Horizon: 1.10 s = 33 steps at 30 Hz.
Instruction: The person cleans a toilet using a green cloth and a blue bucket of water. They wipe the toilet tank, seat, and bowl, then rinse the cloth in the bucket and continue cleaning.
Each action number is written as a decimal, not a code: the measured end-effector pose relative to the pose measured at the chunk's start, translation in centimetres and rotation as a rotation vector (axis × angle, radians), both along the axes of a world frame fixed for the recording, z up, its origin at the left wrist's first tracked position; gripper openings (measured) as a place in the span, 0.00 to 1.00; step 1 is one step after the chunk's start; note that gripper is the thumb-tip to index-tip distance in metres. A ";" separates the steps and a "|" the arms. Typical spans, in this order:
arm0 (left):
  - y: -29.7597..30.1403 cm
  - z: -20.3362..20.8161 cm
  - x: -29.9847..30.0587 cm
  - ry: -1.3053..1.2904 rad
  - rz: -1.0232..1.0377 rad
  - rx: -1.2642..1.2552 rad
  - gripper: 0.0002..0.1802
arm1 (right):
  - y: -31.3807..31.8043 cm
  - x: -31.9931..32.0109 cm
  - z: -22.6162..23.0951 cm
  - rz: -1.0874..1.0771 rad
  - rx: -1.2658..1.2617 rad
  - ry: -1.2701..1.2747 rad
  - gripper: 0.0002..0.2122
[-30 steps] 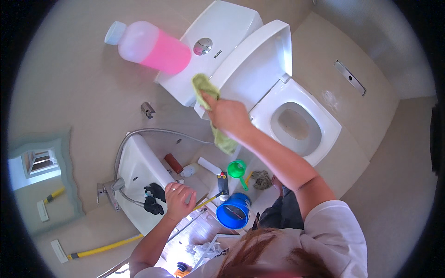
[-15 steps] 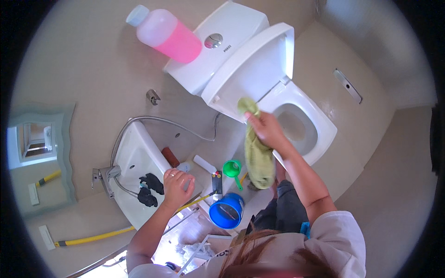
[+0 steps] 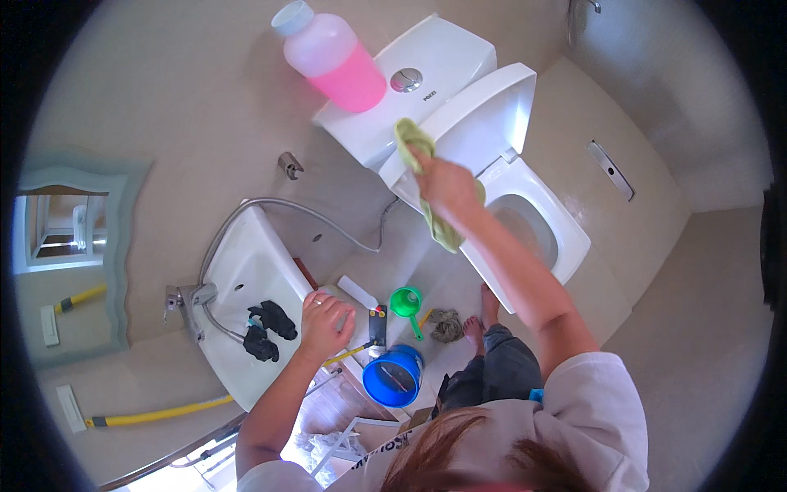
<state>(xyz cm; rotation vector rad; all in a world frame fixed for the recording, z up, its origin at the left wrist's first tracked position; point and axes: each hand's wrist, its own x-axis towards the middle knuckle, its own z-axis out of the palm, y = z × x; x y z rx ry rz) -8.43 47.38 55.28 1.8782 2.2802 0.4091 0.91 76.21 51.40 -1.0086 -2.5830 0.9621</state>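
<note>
Cloth in right hand has moved higher at the toilet lid

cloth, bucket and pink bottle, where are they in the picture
Cloth [image 3: 443, 230]: head view, on its lower hanging part.
Bucket [image 3: 413, 357]: head view, on its blue wall.
Pink bottle [image 3: 334, 61]: head view, on the middle of its body.

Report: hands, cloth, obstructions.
Right hand gripping yellow-green cloth at raised toilet lid. Left hand empty, by washbasin edge. Pink-liquid bottle on cistern, clear of cloth.
</note>
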 end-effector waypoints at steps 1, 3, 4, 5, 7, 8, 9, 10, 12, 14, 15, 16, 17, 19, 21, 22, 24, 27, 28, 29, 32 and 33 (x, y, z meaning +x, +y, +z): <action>0.1 0.0 0.0 0.010 -0.003 0.004 0.02 | -1.0 0.0 -0.5 0.021 0.018 0.026 0.18; 0.0 0.0 -0.1 0.029 -0.005 0.007 0.02 | -0.6 0.1 -1.2 0.033 0.044 0.095 0.19; -0.1 0.1 -0.2 0.049 -0.002 -0.010 0.03 | 0.1 0.2 -0.9 -0.021 0.021 0.109 0.19; -0.2 0.1 -0.3 0.068 0.001 -0.027 0.03 | 0.9 0.4 -0.5 -0.075 -0.002 0.122 0.20; 0.0 0.1 0.0 0.076 0.014 -0.045 0.03 | 1.2 0.5 -0.4 -0.162 -0.011 0.102 0.20; 0.1 0.1 0.2 0.070 0.026 -0.052 0.03 | 0.5 0.5 -0.8 -0.107 0.040 0.079 0.19; 0.2 0.2 0.2 0.069 0.036 -0.057 0.03 | -0.5 0.4 -0.9 -0.055 0.093 0.059 0.19; 0.2 0.2 0.2 0.075 0.039 -0.060 0.03 | -1.0 0.5 -0.8 -0.004 0.145 0.039 0.18; 0.1 0.4 0.3 0.085 0.047 -0.072 0.03 | 0.0 0.9 -0.2 -0.025 0.119 0.063 0.18; 0.2 0.7 0.3 0.093 0.051 -0.089 0.03 | 1.5 1.3 0.0 -0.114 0.075 0.112 0.19; 0.2 0.8 0.5 0.096 0.057 -0.104 0.03 | 1.1 1.1 0.4 -0.154 0.010 0.107 0.19; 0.5 0.7 0.6 0.089 0.057 -0.090 0.03 | 0.6 1.0 0.3 -0.093 0.045 0.063 0.19; 0.7 0.5 0.8 0.082 0.057 -0.076 0.03 | -0.3 0.8 -0.3 -0.033 0.078 0.019 0.19; 0.5 0.3 0.6 0.076 0.050 -0.063 0.04 | -1.1 0.4 0.6 0.075 0.051 -0.069 0.19; 0.0 0.2 0.4 0.075 0.041 -0.057 0.04 | 0.6 0.7 1.0 -0.021 -0.016 -0.061 0.20; -0.1 0.3 0.4 0.085 0.045 -0.062 0.04 | 1.3 0.9 1.3 -0.062 -0.054 -0.055 0.20; 0.4 0.3 0.5 0.095 0.045 -0.056 0.04 | 1.9 1.3 1.6 -0.126 -0.030 -0.004 0.20; 0.3 0.3 0.6 0.073 0.055 -0.061 0.04 | -0.3 0.7 0.2 0.020 0.074 0.011 0.20; 0.1 0.3 0.5 0.068 0.056 -0.057 0.04 | 0.0 0.7 0.4 0.016 0.047 -0.008 0.20; 0.0 0.3 0.5 0.063 0.056 -0.053 0.04 | 0.6 0.8 0.8 0.012 0.019 -0.027 0.20; 0.2 0.4 0.5 0.072 0.051 -0.044 0.04 | 2.3 1.1 1.5 -0.081 -0.023 -0.043 0.20; 0.4 0.4 0.6 0.078 0.048 -0.042 0.04 | 2.1 1.1 1.3 -0.107 -0.023 -0.033 0.20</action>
